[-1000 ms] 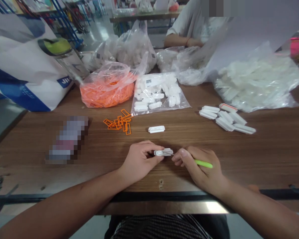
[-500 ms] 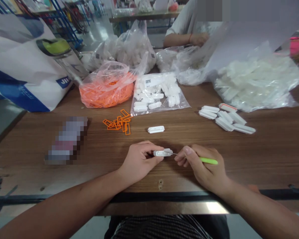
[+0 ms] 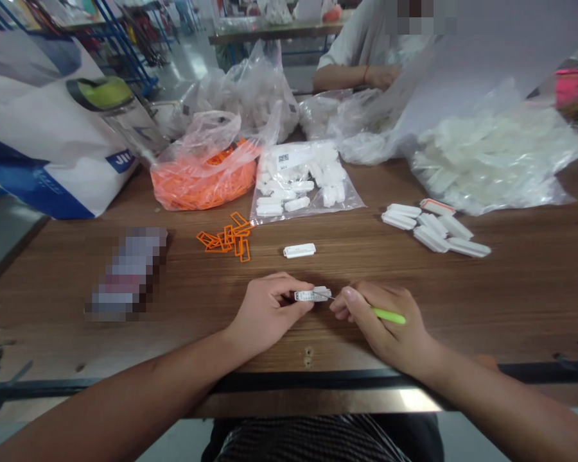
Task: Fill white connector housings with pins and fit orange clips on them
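Observation:
Between thumb and fingers, my left hand pinches a small white plastic piece with a row of slots or marks along it. My right hand grips a thin metal pick with a lime-green handle. The pick's tip lies over the face of the held piece; whether it touches cannot be made out. Just beyond my hands rests another white piece. A loose heap of orange rectangular frames lies further left. On the right is a group of white pieces, one edged in orange.
Behind stand a bag of orange frames, a flat bag of white pieces and a large clear bag. A blurred-out object, a bottle and a white-blue bag are at left. A person's arm shows opposite.
My right hand with the pick has moved slightly left, closer to the white piece. My left hand keeps its hold. The whole view has shifted a little.

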{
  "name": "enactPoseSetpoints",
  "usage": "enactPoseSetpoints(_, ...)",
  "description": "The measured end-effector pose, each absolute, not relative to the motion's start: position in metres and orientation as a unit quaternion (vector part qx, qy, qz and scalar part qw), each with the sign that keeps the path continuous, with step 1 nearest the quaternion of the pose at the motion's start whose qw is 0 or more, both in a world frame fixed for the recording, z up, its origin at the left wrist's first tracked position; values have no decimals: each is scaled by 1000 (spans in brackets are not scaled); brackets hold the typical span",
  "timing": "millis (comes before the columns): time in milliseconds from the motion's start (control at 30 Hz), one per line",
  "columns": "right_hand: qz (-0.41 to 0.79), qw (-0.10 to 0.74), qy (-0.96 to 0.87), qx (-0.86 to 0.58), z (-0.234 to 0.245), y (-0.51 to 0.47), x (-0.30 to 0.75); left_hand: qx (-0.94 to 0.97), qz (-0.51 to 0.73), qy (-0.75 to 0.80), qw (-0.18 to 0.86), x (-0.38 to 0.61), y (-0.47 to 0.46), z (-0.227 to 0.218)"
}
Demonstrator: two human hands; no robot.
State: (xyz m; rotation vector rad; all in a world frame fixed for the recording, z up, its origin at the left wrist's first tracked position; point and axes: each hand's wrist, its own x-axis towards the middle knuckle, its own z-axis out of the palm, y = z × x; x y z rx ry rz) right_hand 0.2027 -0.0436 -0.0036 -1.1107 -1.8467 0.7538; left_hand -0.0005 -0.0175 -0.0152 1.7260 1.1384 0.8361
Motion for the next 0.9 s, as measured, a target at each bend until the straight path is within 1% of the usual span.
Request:
enactPoseSetpoints(200, 303, 464, -687, -470, -3, -46, 207, 690, 329, 465, 446, 0, -17, -13)
enactPoseSetpoints(900, 315, 455, -691, -465, -5, -45, 206, 692, 332, 463, 444, 0, -18, -13)
